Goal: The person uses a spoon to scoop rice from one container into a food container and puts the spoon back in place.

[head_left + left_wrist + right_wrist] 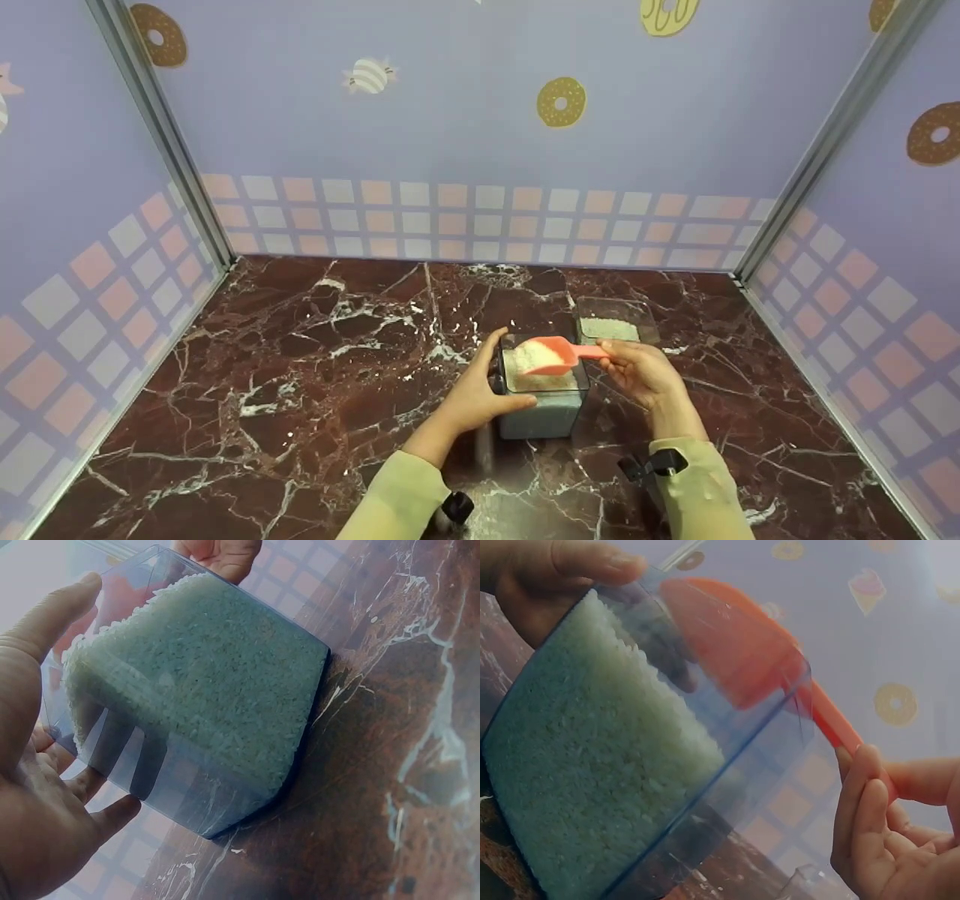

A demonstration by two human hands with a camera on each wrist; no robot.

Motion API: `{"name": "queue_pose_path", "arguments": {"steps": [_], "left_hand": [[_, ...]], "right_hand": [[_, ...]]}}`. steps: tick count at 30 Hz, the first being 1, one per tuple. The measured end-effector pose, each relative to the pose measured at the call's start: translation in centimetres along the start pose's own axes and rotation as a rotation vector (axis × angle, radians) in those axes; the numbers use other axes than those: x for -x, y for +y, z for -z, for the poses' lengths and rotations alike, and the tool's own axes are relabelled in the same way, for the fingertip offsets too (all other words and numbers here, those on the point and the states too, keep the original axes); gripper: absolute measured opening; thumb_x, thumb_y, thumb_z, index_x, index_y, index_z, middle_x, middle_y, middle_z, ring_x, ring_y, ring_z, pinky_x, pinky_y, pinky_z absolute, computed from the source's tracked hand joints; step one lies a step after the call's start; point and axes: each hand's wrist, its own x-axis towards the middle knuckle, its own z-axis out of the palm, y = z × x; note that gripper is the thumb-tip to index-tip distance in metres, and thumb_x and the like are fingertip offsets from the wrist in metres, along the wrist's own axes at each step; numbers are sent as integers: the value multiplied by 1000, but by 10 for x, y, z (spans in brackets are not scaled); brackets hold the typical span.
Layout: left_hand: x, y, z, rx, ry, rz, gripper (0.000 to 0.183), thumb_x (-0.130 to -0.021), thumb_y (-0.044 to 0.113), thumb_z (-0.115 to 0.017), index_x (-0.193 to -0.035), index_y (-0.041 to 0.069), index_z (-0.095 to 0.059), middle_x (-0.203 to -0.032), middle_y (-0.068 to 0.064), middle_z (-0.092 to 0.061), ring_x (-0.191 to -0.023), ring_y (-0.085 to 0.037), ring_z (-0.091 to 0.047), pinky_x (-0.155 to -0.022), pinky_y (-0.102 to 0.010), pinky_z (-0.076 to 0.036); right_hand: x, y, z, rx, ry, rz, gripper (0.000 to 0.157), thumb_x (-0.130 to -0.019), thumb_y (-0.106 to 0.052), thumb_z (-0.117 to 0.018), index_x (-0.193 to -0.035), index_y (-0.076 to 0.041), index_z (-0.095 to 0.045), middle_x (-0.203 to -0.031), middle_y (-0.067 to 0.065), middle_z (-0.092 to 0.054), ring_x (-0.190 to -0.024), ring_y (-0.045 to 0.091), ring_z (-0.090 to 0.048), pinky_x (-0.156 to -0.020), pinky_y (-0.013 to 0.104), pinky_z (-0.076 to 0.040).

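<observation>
A clear bin (541, 418) of white rice stands on the marbled surface, the grains sloping up to one side in the left wrist view. My left hand (474, 396) grips it at the left, thumb along the near side near the rim and fingers around the far side. Over its open top is a coral-pink scoop (564, 361) heaped with rice (534, 355). My right hand (643, 370) pinches the scoop's handle between thumb and fingers, to the right of the bin. Through the clear wall in the right wrist view, the scoop's bowl (727, 637) shows above the grains.
Behind the bin to the right sits a second clear container (646, 315) with a little rice (609, 328) in it. Scattered white bits lie on the dark marbled tabletop (300, 375). Patterned panels (465, 142) enclose the back and both sides.
</observation>
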Motion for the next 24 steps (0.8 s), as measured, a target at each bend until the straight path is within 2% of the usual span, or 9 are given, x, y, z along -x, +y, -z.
{"name": "queue_pose_path", "arguments": {"steps": [3,9,11,19,24], "left_hand": [[0,0,0,-12,2,1,114,-73,38,-93,-163,28,-23,-171,-17,-20,-155,-43,-26,-123,-68,-24],[0,1,0,-14,-2,-1,115,-73,40,-92,-163,28,-22,-171,-17,-19,-155,-43,-25,-123,-68,-22],[0,1,0,-6,-2,-10,115,-73,39,-92,-163,27,-22,-171,-17,-21,-155,-43,-26,-124,-67,-22],[0,0,1,14,-6,-17,115,-73,39,-92,-163,27,-22,-169,-16,-26,-151,-39,-34,-124,-64,-26],[1,1,1,16,-5,-11,116,-72,39,-93,-163,28,-22,-167,-16,-29,-149,-39,-37,-123,-64,-27]], "right_hand": [[-3,3,5,-50,-38,-40,34,-105,1,-49,-86,-8,-76,-76,1,-74,-62,3,-68,-60,11,-56],[-4,3,10,-217,-154,-132,40,-109,-1,-39,-92,-3,-76,-77,5,-72,-63,6,-68,-59,11,-56],[-3,0,11,-257,-164,-143,40,-109,-1,-38,-94,-2,-75,-78,7,-72,-63,7,-67,-59,11,-56],[4,-14,20,-299,-110,-105,39,-108,-2,-40,-90,-2,-75,-77,8,-73,-62,9,-67,-59,12,-56],[7,-23,31,-342,23,-53,36,-108,-4,-43,-86,-2,-72,-72,7,-71,-60,9,-66,-57,11,-55]]}}
